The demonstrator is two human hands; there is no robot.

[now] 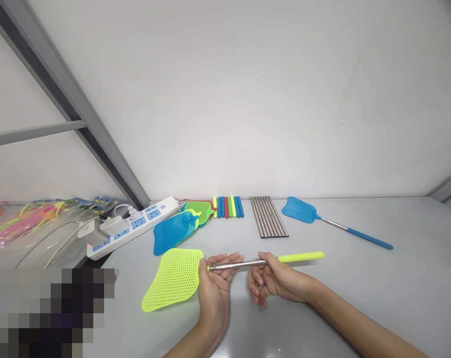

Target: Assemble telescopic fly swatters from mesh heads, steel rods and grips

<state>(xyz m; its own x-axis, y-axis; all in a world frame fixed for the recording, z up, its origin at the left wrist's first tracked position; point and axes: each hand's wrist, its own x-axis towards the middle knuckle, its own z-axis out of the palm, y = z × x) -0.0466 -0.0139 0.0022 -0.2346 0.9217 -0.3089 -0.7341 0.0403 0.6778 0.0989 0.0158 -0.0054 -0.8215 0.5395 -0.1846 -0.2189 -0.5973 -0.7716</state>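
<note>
A yellow fly swatter (175,278) is held above the table, its perforated head to the left and its yellow handle to the right. My left hand (216,293) is palm up under the neck, with its thumb against the joint between head and metal rod. Farther right, my right hand (272,276) pinches the rod close to the handle, its other fingers curled below. Behind lie a blue swatter head (173,232), a green swatter head (200,211), several coloured handle tubes (226,207) in a row and several bare metal rods (269,217) side by side.
A complete blue fly swatter (300,209) lies at the right. At the left, a white power strip (137,223) with plugs and cables sits beside clear plastic bags (35,231) of colourful items. A white wall (266,124) rises behind the grey table (359,293).
</note>
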